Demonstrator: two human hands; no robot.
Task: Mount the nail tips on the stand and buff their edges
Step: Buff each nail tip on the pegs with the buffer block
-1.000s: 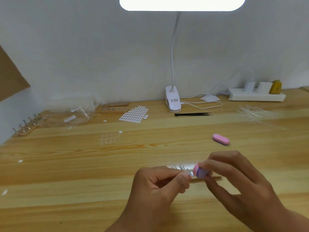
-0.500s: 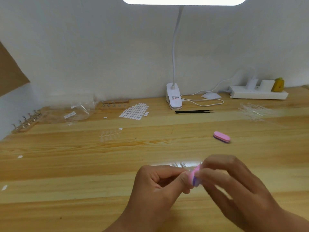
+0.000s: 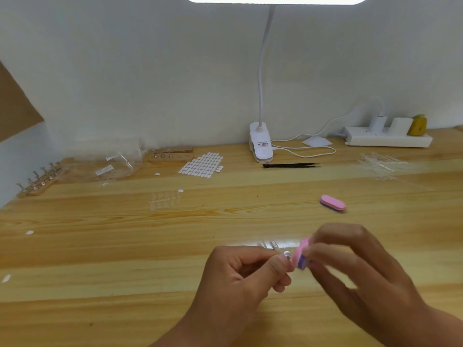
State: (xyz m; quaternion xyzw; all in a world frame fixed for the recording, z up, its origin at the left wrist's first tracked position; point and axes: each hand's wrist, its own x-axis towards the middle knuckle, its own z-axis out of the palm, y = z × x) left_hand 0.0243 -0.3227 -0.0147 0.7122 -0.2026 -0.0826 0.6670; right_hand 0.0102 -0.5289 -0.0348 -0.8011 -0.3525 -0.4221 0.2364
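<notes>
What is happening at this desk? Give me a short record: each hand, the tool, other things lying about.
left hand: pinches a small nail tip, barely visible
right hand: holds a pink-purple buffer against it
spare buffer: lies on the table beyond the hands
tweezers: black, before the lamp clamp
wooden stand: far left, with metal clips

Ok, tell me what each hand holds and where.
Right hand grips the pink buffer by one end. Left hand pinches a small clear piece; which part, cannot tell.
</notes>
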